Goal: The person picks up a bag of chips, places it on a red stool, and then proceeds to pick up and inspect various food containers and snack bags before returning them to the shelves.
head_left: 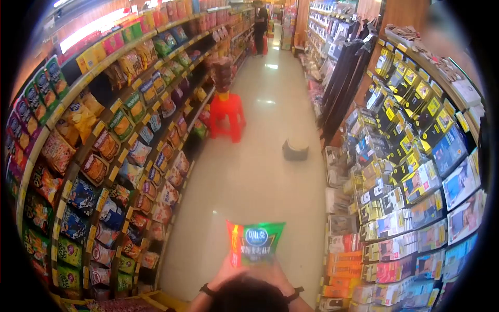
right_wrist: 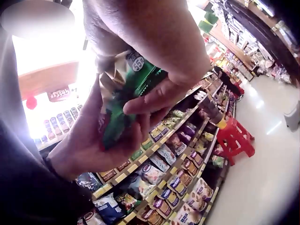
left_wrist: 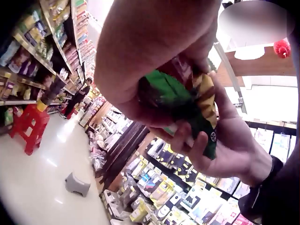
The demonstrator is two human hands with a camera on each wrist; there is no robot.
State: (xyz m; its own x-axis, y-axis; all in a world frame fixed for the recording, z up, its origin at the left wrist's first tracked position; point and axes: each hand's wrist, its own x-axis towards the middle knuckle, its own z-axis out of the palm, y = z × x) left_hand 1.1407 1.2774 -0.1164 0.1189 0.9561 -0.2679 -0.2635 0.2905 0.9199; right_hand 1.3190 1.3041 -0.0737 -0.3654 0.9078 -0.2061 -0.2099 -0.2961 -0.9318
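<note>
In the head view a green and red snack bag (head_left: pixel 254 248), with a blue oval logo, is held upright in front of the body. My left hand (head_left: pixel 227 274) grips its lower left side, and my right hand (head_left: pixel 276 278) grips its lower right. The left wrist view shows fingers curled round the green bag (left_wrist: pixel 205 112), with my left hand (left_wrist: pixel 154 61) close to the camera and my right hand (left_wrist: pixel 229 145) opposite. From the right wrist, the bag (right_wrist: pixel 129 82) shows its gold and green back under a thumb. The head hides part of both wrists.
Snack shelves (head_left: pixel 109 156) line the left side of the aisle. Packaged goods hang on the right rack (head_left: pixel 410 171). A red stool (head_left: pixel 226 117) carrying a dark stack and a low grey stool (head_left: pixel 296 149) stand on the floor ahead. Farther off, a person (head_left: pixel 260 26) stands in the aisle.
</note>
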